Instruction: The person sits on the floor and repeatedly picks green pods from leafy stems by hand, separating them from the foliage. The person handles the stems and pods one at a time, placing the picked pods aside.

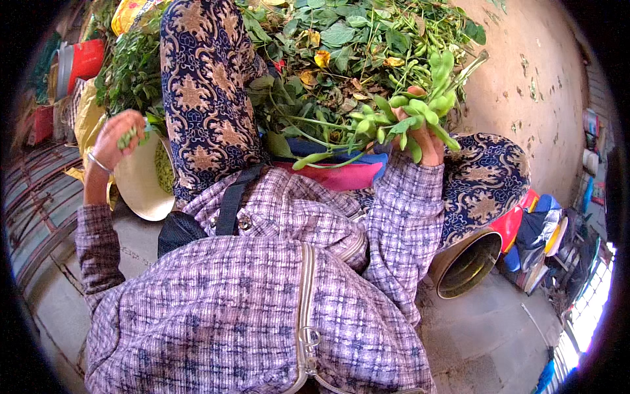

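Note:
My left hand (120,134), with a metal bangle at the wrist, is raised at the left and closed around a few green pods (128,138). Just below and to its right is a pale tub (135,184), with many small green pods or beans (163,167) inside. Over my bent leg at the right, my right hand (424,140) grips a soybean plant stem with clusters of plump green pods (428,111). A long thin stem trails from it to the left, bearing a pod (311,160). Beyond the hand lies a large heap of leafy plants (339,37).
More leafy greens (129,79) lie beside my patterned left trouser leg. A red bucket (87,59) and yellow sacking (91,118) are at the far left. A metal pot (467,266) lies tipped at my right, near a pile of mixed items (539,236).

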Available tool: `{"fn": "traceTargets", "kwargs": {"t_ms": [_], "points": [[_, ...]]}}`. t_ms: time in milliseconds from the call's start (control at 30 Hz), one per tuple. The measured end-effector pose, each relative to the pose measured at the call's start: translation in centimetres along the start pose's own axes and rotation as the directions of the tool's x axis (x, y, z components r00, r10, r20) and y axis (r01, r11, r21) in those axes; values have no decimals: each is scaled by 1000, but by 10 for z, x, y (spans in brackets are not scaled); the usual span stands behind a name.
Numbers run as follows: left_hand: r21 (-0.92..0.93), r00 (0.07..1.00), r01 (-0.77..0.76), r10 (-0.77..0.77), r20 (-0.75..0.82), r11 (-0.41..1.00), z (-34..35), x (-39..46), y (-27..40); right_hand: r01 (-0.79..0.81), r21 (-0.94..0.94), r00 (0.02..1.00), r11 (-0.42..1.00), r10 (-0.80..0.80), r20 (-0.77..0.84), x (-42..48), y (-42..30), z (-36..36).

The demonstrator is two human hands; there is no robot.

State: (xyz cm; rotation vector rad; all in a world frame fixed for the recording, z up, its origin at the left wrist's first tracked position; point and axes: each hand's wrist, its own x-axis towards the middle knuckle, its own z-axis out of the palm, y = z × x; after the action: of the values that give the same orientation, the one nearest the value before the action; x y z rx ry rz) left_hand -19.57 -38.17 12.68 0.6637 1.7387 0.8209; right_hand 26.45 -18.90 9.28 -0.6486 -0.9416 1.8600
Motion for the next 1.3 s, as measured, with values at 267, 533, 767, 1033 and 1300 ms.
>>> {"fn": "traceTargets", "kwargs": {"t_ms": [267,533,767,1033,1300], "points": [[636,961,-228,66,267,738,-33,-6,-173,-273,441,962,855,258,94,14,7,-24],[440,929,-288,360,-87,850,45,19,26,-87,178,965,980,127,-227,5,-5,-5],[211,778,-590,479,407,779,217,34,150,-4,36,961,999,13,-276,12,-7,9],[118,498,-847,697,517,518,304,67,177,-51,-220,872,974,-64,-486,19,-22,19],[19,455,-828,653,606,560,321,109,189,-83,-280,904,956,-46,-426,26,-17,24]]}}
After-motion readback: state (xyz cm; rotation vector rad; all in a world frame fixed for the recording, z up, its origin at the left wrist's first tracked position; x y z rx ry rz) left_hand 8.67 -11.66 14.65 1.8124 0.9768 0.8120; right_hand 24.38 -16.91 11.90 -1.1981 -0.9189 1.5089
